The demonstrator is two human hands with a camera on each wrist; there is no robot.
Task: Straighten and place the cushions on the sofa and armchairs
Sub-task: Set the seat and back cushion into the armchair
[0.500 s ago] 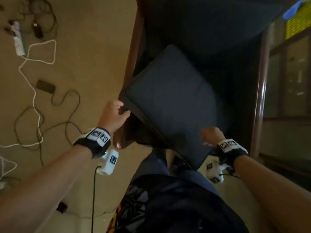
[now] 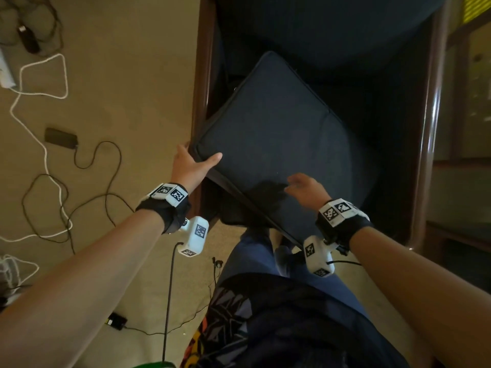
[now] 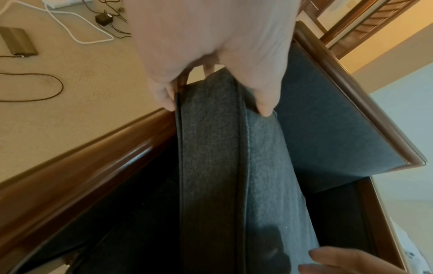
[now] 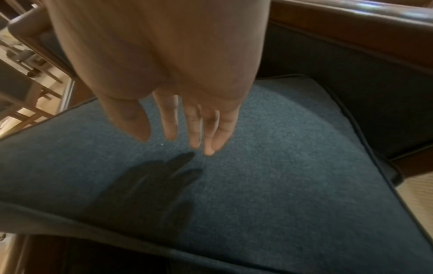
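Observation:
A dark blue seat cushion (image 2: 276,144) lies skewed and tilted across the wooden-framed armchair (image 2: 427,144), one corner over the left armrest. My left hand (image 2: 194,162) grips that near-left corner, thumb on top and fingers under the piped edge; in the left wrist view the cushion (image 3: 218,166) hangs edge-on from the left hand (image 3: 218,96). My right hand (image 2: 303,185) hovers just above the cushion's near part with fingers straight, casting a shadow. In the right wrist view the right hand (image 4: 182,133) is spread above the cushion (image 4: 281,166), holding nothing.
The armchair's back cushion (image 2: 332,27) is dark at the top. Wooden armrests (image 2: 203,75) flank the seat. Cables (image 2: 45,144), a power adapter (image 2: 61,137) and a power strip lie on the beige carpet at left. A wooden cabinet (image 2: 467,166) stands at right.
The right hand has let go of the cushion's near edge and risen above its top, fingers spread. The left hand keeps its corner, now with the thumb on top.

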